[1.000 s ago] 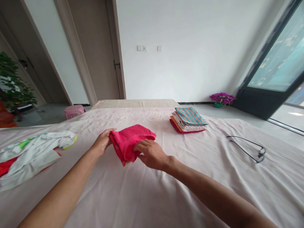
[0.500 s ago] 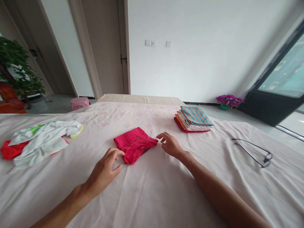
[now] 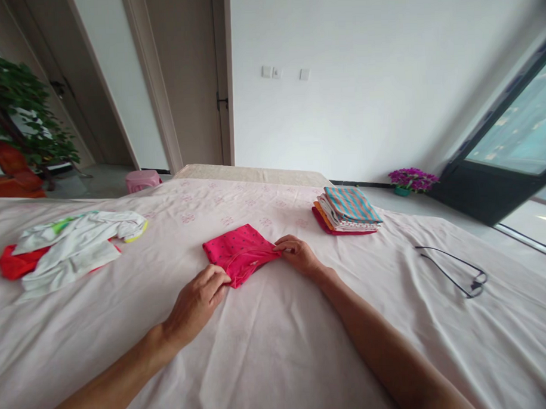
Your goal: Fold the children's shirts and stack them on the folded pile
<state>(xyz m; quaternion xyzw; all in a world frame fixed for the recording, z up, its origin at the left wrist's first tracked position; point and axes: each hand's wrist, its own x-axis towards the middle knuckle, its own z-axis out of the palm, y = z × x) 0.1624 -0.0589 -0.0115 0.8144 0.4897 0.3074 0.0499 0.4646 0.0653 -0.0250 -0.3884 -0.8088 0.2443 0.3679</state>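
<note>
A red shirt (image 3: pixel 239 249) with small dark dots lies partly folded on the pale sheet (image 3: pixel 278 347), its neckline toward me. My left hand (image 3: pixel 202 299) pinches its near left corner between thumb and fingers. At the right corner, the fingers of my right hand (image 3: pixel 299 254) are closed on the cloth. Beyond my right hand sits a stack of folded clothes (image 3: pixel 347 214), with a blue and orange striped piece on top.
Crumpled white and red clothes (image 3: pixel 72 247) lie at the left. Black-framed glasses (image 3: pixel 463 269) rest on the sheet at the right. Past the far edge are a pink stool (image 3: pixel 142 180) and a pot of purple flowers (image 3: pixel 410 180).
Both hands have moved in to the shirt and closed on its near left and right corners. Its near edge now looks straighter and pulled taut.
</note>
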